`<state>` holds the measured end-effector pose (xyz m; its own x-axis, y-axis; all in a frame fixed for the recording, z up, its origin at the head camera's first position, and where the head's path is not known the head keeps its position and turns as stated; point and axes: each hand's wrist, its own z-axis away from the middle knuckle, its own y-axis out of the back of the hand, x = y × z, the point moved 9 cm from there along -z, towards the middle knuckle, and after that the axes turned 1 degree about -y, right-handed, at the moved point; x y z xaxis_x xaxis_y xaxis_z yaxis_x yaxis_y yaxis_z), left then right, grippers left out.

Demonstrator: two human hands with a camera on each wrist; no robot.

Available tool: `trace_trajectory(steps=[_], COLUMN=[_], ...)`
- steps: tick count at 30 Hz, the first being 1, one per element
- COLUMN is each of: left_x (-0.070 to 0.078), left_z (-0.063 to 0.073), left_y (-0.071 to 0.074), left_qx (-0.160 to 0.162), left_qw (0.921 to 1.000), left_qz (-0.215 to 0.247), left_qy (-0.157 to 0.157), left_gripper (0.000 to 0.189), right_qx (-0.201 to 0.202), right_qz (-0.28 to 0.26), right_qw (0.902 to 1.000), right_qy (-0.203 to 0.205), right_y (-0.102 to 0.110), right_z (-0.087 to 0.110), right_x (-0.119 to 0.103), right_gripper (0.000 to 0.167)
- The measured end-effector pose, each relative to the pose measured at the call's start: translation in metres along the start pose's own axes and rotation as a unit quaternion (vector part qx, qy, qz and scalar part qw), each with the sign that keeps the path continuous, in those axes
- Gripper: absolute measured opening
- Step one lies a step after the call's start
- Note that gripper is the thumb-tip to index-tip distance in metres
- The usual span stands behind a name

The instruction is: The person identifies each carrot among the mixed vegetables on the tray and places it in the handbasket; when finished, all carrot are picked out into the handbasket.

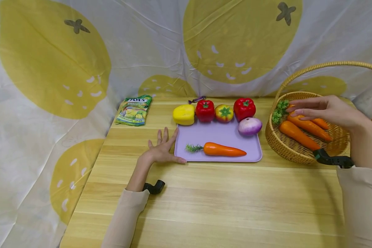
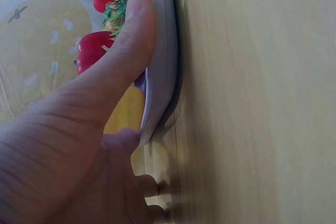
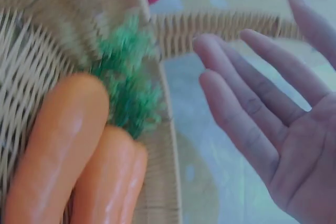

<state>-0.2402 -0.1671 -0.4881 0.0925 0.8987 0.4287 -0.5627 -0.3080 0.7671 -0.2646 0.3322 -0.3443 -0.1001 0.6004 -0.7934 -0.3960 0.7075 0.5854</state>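
Smooth, tapered orange carrots (image 1: 310, 126) in the round tan wicker basket (image 1: 285, 151), near the wood-grained table's (image 1: 235, 199) right edge, are best handled singly; right grip (image 1: 331, 111) apart, left grip (image 1: 161, 151) spread.

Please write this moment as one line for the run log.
left hand: spread at left end of tray | right hand: empty, at basket | tray: one carrot on it | basket: carrots inside

Basket (image 1: 276, 146), right: handle (image 1: 325, 63) cut off by head view's edge. Carrots (image 1: 313, 128) inside: partly behind right hand (image 1: 334, 109). Packet (image 1: 134, 111): small print illegible.
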Motion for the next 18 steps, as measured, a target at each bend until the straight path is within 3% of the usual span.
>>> trace_trajectory(steps=[8, 13, 18], left_x=[-0.005, -0.004, -0.002], left_z=[-0.005, -0.005, -0.003], left_y=[-0.003, -0.003, -0.001], left_qx=[-0.002, 0.000, 0.005], left_qw=[1.0000, 1.0000, 1.0000], left_qz=[-0.006, -0.001, -0.006], left_qy=[0.006, 0.004, 0.000], left_gripper=[0.141, 0.144, 0.141], right_qx=[0.002, 0.005, -0.027], right_qz=[-0.030, -0.023, -0.023], right_qw=[0.9952, 0.9962, 0.9955], right_qy=[0.092, 0.084, 0.088], right_y=[-0.031, -0.061, -0.102], right_z=[0.001, -0.005, -0.019], right_x=[-0.053, -0.074, -0.092], right_gripper=[0.037, 0.040, 0.044])
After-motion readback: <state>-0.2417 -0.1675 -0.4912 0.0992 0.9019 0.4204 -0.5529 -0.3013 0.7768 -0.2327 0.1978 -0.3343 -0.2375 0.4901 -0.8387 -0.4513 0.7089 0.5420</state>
